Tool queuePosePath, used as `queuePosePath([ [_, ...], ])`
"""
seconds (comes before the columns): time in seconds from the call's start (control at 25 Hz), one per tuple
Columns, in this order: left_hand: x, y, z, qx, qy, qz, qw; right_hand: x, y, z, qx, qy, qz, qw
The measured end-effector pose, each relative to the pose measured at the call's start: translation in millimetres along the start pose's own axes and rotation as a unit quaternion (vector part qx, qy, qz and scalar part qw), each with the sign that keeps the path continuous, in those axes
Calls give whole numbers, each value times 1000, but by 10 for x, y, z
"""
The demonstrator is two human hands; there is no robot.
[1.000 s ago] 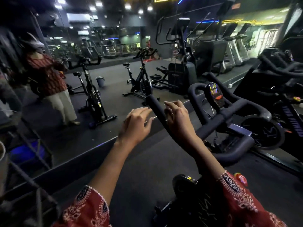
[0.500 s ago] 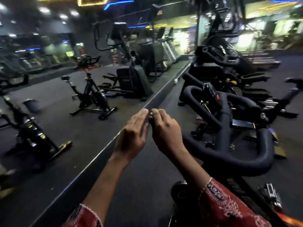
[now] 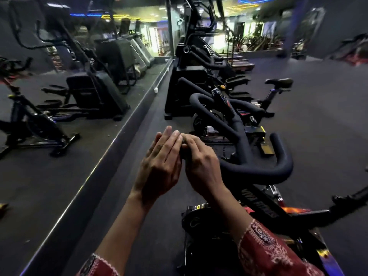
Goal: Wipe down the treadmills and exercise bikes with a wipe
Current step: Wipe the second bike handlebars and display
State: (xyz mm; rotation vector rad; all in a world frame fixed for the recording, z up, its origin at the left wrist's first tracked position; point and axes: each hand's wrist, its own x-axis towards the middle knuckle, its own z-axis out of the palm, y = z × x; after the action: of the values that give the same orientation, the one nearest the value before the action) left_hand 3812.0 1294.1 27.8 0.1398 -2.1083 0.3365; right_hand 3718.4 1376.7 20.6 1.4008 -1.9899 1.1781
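A black exercise bike (image 3: 260, 212) stands right in front of me, its looped foam handlebar (image 3: 258, 170) reaching to the right. My right hand (image 3: 201, 164) grips the handlebar's near left end, fingers curled over it. My left hand (image 3: 159, 164) lies against that same end from the left with straight fingers, touching the right hand's fingertips. No wipe shows between the hands; the handlebar tip is mostly hidden under them. The bike's small console (image 3: 219, 96) sits at the far side of the handlebar.
A wall mirror (image 3: 59, 96) with a raised ledge (image 3: 111, 148) runs along the left and reflects bikes and machines. Ahead stands a tall black stepper machine (image 3: 189, 76). A second bike's saddle (image 3: 278, 81) shows to the right, with treadmills (image 3: 241, 64) farther back. Dark floor (image 3: 328, 126) spreads right.
My view has swung right along the row of machines. My left hand has come in from apart to rest against the handlebar end beside my right hand, which stayed on the bar.
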Motion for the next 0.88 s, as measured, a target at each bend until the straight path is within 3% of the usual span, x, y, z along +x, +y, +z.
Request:
queuePosePath([
  [0.24, -2, 316, 169, -5, 4, -18, 1000, -866, 929, -460, -217, 68, 24, 974],
  [0.44, -4, 799, 433, 8, -17, -54, 998, -769, 923, -374, -162, 24, -64, 984],
  [0.6, 6, 1229, 739, 26, -19, -97, 995, -863, 1558, -835, -167, 16, -178, 970],
  [0.76, 42, 1790, 1004, 24, -41, -161, 986, -748, 2266, -1039, -56, 35, -290, 955],
  [0.88, 163, 2038, 1123, 40, -43, -224, 973, -448, 2851, -1129, 15, 44, -275, 960],
])
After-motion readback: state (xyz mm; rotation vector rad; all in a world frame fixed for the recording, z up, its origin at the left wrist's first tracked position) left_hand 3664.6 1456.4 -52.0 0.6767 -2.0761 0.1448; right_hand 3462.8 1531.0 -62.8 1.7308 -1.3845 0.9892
